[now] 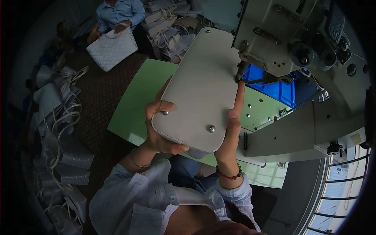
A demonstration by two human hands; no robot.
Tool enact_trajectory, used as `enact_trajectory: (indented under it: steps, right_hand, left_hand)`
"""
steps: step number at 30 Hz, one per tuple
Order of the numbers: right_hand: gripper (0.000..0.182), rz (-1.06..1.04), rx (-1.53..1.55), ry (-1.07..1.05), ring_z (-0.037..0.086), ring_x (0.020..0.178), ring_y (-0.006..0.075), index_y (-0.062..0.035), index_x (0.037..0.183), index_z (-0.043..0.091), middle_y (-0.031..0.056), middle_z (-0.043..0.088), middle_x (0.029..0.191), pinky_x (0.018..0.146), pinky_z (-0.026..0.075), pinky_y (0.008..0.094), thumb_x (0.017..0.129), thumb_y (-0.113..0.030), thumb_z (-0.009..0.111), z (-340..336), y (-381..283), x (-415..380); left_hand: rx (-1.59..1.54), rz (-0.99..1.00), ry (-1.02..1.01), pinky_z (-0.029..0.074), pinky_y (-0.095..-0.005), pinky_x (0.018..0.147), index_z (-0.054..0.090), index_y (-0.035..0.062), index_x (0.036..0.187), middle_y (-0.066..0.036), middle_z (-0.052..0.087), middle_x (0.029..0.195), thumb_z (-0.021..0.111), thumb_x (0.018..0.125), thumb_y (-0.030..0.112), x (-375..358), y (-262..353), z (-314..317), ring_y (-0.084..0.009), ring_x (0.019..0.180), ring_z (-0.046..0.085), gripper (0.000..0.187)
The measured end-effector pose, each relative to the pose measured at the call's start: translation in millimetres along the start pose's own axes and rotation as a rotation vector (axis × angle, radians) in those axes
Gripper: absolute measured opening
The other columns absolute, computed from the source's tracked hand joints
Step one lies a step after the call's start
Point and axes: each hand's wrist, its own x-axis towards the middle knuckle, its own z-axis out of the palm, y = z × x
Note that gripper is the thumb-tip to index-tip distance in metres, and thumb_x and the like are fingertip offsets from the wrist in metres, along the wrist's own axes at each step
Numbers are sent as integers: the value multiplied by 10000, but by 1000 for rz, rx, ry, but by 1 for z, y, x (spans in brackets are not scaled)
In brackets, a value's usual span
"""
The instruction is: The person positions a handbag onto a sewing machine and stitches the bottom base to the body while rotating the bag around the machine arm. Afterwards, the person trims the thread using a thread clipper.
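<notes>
I hold a flat grey bag base panel (199,82) with rounded corners and metal studs up against the sewing machine head (282,39). My left hand (158,125) grips its near left corner, thumb on top beside a stud. My right hand (233,125) holds the near right edge, fingers stretched along the side toward the needle area (239,72). A beaded bracelet sits on my right wrist.
A green table top (137,105) lies under the panel. A blue bin (280,90) stands behind the machine. Several finished grey bags (58,129) are stacked on the floor at left. Another person (117,15) sits far back holding a quilted bag (111,49).
</notes>
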Motion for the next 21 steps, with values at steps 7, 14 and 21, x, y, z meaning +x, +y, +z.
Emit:
enact_trajectory:
  steps: [7, 14, 21]
  right_hand:
    - [839, -140, -717, 26, 320, 1395, 304, -56, 1563, 74, 171, 257, 1554, 1135, 264, 407, 920, -482, 405, -8, 6, 5]
    - [1043, -205, -837, -106, 365, 1330, 327, 39, 1532, 8, 245, 289, 1464, 1092, 319, 423, 820, -321, 680, -19, 3, 7]
    - [983, -275, -846, 9, 466, 1240, 301, 47, 1525, 75, 225, 393, 1393, 1043, 384, 405, 804, -230, 682, -21, 12, 16]
  left_hand:
    - [58, 4, -11, 418, -412, 975, 367, 71, 1244, -249, 344, 1417, 884, 631, 408, 12, -6, 0, -302, 1225, 439, 870]
    - [-33, -24, 2, 429, -392, 965, 395, 61, 1261, -209, 391, 1370, 904, 620, 375, 22, -16, 2, -270, 1193, 469, 877]
    - [-20, -51, 0, 419, -376, 985, 411, 60, 1253, -194, 392, 1398, 903, 620, 360, 34, -26, 0, -246, 1198, 477, 856]
